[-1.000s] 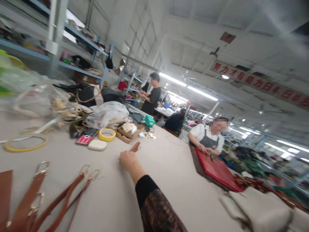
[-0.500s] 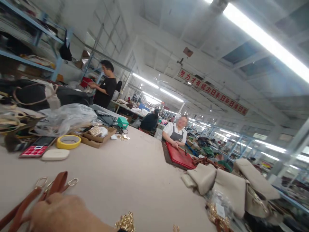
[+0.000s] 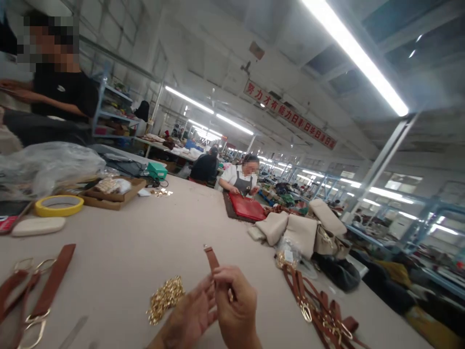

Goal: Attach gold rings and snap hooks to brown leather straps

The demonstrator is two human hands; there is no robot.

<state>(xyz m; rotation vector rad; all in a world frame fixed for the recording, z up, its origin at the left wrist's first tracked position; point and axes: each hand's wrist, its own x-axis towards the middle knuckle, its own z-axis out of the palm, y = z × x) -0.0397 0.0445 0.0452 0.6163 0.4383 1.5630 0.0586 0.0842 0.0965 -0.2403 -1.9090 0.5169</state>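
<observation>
Low in the middle of the view, my right hand (image 3: 236, 305) pinches a short brown leather strap (image 3: 211, 258) that sticks up and away from the fingers. My left hand (image 3: 191, 317) lies against the right one, fingers apart and touching the strap's lower end. A small heap of gold metal fittings (image 3: 165, 298) rests on the beige table (image 3: 145, 247) just left of my hands.
Brown straps with gold rings (image 3: 32, 291) lie at the left, more straps (image 3: 319, 310) at the right. Yellow tape roll (image 3: 58, 205), white case (image 3: 38, 226), cardboard tray (image 3: 109, 191) and plastic bag (image 3: 47, 165) sit further left. Beige bags (image 3: 298, 228) and a seated co-worker (image 3: 241, 177) with a red bag (image 3: 247, 206) are across the table.
The view has swung right. Both of my hands have come together low in the middle, with the right one now holding a short brown strap; the heap of gold fittings is beside them.
</observation>
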